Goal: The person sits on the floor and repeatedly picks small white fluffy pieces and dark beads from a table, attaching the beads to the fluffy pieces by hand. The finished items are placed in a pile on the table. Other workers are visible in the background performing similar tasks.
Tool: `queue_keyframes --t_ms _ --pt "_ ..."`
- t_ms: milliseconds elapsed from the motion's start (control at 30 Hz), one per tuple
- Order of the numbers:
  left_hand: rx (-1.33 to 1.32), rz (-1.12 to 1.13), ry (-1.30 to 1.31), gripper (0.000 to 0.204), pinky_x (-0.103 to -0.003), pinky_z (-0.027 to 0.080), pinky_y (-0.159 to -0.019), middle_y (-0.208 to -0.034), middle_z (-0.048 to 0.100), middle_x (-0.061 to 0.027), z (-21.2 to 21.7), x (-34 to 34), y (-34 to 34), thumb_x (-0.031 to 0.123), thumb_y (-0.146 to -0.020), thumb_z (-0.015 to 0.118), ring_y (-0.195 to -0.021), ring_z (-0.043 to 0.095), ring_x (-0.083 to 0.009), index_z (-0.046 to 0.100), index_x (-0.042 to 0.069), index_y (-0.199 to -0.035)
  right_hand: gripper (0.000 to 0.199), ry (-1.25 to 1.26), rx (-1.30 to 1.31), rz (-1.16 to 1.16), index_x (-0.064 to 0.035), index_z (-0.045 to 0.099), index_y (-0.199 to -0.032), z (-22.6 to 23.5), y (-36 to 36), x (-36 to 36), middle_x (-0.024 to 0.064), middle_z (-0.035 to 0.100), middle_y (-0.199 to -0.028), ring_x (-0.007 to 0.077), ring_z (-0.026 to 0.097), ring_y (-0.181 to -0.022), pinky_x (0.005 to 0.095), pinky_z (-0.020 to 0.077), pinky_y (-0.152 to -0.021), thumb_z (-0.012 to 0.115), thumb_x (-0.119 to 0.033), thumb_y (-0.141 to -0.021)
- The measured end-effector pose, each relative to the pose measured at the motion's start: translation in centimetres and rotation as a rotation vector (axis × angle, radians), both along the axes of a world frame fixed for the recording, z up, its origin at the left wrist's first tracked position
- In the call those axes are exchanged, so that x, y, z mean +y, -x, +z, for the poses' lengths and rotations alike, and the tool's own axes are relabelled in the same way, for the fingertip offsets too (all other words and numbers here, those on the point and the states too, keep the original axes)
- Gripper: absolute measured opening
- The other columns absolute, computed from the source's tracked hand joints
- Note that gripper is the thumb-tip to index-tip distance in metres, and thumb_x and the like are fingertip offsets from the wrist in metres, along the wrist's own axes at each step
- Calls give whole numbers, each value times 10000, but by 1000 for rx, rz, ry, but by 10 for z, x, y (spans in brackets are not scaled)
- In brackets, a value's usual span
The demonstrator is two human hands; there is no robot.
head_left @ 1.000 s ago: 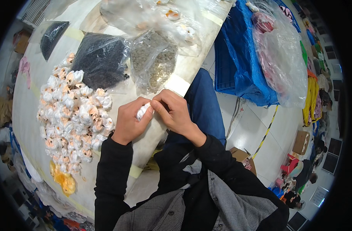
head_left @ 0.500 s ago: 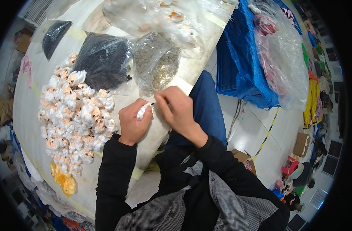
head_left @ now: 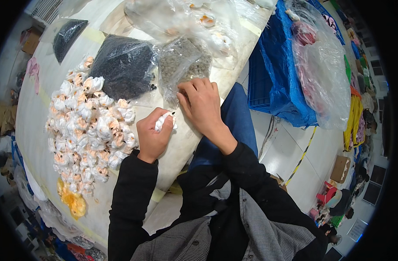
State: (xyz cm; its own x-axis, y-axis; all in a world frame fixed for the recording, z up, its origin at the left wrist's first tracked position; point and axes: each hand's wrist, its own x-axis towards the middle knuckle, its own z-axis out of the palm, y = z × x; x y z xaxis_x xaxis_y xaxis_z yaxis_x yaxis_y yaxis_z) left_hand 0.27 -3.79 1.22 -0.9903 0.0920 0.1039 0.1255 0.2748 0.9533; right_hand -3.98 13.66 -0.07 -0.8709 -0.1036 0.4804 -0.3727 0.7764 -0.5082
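Note:
My left hand [head_left: 154, 135] is closed around a small white plush piece [head_left: 164, 122], which bulges out between thumb and fingers. A small black tip [head_left: 173, 113] sticks up from the piece. Over the near end of a clear plastic bag of small grey-beige parts [head_left: 175, 65], my right hand [head_left: 203, 106] bends its fingers, thumb apart from the index finger. I see nothing held in it. To the left lies a large heap of white and peach plush pieces [head_left: 88, 126], several with dark tips.
Behind the heap rests a clear bag of small black parts [head_left: 120, 65]; a second black-filled bag [head_left: 68, 39] lies farther left. Yellow plush pieces [head_left: 73, 200] sit near the table's left edge. A blue crate with blue sheeting [head_left: 273, 78] stands on the floor to the right.
My right hand has moved away from the plush piece, forward to the bag of grey-beige parts. My left hand keeps hold of the piece. The view has shifted slightly.

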Motion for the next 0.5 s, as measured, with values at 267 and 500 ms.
queue_keyframes --t_ms 267,500 --pt "64 91 4 153 -281 477 -624 -728 654 -59 -3 -1 -1 119 -954 684 -668 585 -94 697 -31 -981 96 12 -35 7 -100 689 -961 -1 3 2 71 641 -965 290 577 -956 406 435 -852 740 -146 -894" --pt "20 94 -32 155 -274 474 -637 -729 642 -42 -6 -2 -1 122 -953 684 -696 577 -80 696 -31 -979 110 215 49 25 -56 674 -958 0 7 7 94 656 -930 317 590 -903 420 490 -805 747 -64 -877"
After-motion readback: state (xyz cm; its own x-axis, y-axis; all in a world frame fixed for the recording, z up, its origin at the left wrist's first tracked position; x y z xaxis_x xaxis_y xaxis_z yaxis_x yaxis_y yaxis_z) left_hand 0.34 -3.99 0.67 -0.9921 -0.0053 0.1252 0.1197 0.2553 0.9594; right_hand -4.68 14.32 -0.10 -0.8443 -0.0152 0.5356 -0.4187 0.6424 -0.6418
